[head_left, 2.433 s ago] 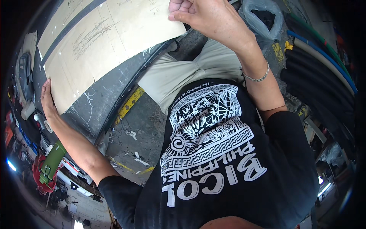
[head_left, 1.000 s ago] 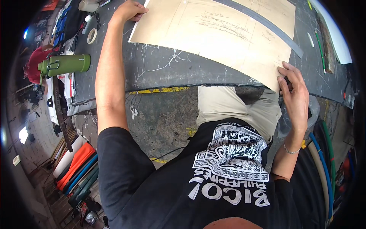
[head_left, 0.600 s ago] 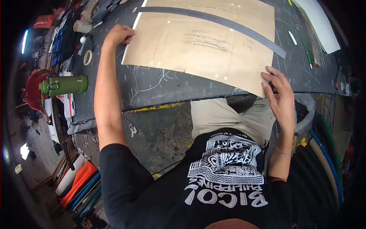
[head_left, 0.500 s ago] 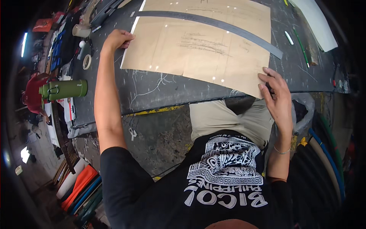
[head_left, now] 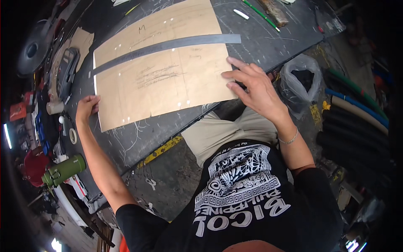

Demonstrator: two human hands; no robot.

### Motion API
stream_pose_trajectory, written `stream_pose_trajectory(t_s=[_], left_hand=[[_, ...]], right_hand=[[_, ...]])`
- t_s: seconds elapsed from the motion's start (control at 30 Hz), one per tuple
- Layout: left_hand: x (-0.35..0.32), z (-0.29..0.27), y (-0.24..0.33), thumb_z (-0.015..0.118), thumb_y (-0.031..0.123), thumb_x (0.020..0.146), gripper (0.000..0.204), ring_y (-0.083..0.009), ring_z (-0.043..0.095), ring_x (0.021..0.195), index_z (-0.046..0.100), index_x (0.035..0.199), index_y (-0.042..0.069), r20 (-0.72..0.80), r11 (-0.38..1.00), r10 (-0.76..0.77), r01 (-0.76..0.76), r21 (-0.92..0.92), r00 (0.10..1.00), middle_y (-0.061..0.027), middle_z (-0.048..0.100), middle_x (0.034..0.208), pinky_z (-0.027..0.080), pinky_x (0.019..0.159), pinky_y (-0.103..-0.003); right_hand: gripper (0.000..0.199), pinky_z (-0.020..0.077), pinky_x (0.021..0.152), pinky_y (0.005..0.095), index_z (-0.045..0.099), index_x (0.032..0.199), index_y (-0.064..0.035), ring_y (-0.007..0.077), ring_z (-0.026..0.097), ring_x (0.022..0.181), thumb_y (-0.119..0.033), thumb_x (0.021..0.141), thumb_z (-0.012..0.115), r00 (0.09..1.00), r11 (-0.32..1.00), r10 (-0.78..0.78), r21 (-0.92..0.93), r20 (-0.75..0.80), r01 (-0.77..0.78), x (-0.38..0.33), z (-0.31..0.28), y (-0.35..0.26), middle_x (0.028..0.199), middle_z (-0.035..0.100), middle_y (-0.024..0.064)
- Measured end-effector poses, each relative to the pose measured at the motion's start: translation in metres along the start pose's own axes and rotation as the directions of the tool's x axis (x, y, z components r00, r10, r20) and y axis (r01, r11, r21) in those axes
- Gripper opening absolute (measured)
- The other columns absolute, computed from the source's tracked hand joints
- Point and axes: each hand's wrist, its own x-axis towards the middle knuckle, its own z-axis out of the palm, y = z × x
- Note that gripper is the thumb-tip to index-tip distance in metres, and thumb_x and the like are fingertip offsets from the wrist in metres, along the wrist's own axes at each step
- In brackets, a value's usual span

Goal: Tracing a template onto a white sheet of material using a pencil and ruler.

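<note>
A large brown paper sheet (head_left: 201, 86) with pencil lines, scribbled notes and small holes lies on the dark table. Across it runs a long grey metal ruler (head_left: 168, 47), whose right end juts past the sheet's edge. My left hand (head_left: 87, 107) pinches the sheet's left edge, thumb and fingers closed on it. At the right edge, near the lower right corner, my right hand (head_left: 252, 86) has its fingers spread, their tips at the paper. That corner is partly hidden by the hand.
On the dark table (head_left: 289, 48) lie a white marker (head_left: 241, 14), a green pencil (head_left: 262, 17) and, at the left, a tape roll (head_left: 73, 136). A green bottle (head_left: 65, 170) stands at the left. A clear plastic bag (head_left: 300, 82) hangs right of the table's near edge.
My view has turned, so the sheet, ruler and table appear rotated and shifted left. My left hand stays at the sheet's left edge; my right stays by its right edge.
</note>
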Motion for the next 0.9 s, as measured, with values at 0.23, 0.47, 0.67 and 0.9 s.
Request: stream_pose_trajectory(t_s=[0.23, 0.47, 0.67, 0.9], left_hand=[[-0.008, -0.002, 0.000, 0.075, 0.021, 0.093, 0.017, -0.0056, 0.062, 0.065, 0.071, 0.099, 0.006, 0.004, 0.997, -0.027, 0.027, -0.076, 1.000, 0.0028, 0.069, 0.081, 0.053, 0.061, -0.020], [-0.013, 0.003, 0.011, 0.075, 0.020, 0.093, 0.014, -0.0069, 0.063, 0.065, 0.071, 0.095, 0.007, -0.015, 0.997, -0.031, 0.029, -0.078, 0.999, 0.0019, 0.069, 0.080, 0.054, 0.061, -0.021], [-0.012, 0.008, -0.002, 0.079, 0.017, 0.088, 0.014, -0.0070, 0.059, 0.060, 0.070, 0.090, 0.007, -0.119, 0.998, -0.002, -0.005, -0.064, 0.993, 0.0029, 0.064, 0.073, 0.048, 0.055, -0.022], [-0.023, 0.033, 0.028, 0.081, 0.020, 0.076, 0.035, -0.0205, 0.072, 0.068, 0.071, 0.106, 0.004, -0.347, 0.968, 0.066, 0.024, 0.250, 0.936, -0.0113, 0.073, 0.081, 0.056, 0.061, -0.035]], right_hand=[[0.024, 0.0474, 0.094, 0.0403, 0.072, 0.114, -0.0103, 0.0314, 0.060, 0.105, -0.016, 0.090, 0.071, 1.000, 1.000, -0.012, 0.006, 0.002, 0.012, 0.000, 0.002, 0.000, 0.141, 0.060, 0.0116], [0.024, 0.0458, 0.098, 0.0434, 0.071, 0.113, -0.0112, 0.0345, 0.059, 0.107, -0.016, 0.090, 0.070, 1.000, 0.999, -0.006, 0.033, -0.026, 0.007, -0.002, 0.002, 0.002, 0.138, 0.060, 0.0133], [0.024, 0.0469, 0.096, 0.0447, 0.072, 0.112, -0.0105, 0.0357, 0.060, 0.109, -0.014, 0.089, 0.070, 0.999, 0.999, -0.006, 0.044, -0.039, 0.008, 0.000, 0.003, 0.001, 0.136, 0.061, 0.0138], [0.024, 0.0469, 0.095, 0.0429, 0.073, 0.112, -0.0090, 0.0373, 0.062, 0.105, -0.012, 0.088, 0.071, 0.995, 0.998, -0.065, 0.005, -0.078, 0.066, 0.000, 0.005, 0.001, 0.135, 0.063, 0.0153]])
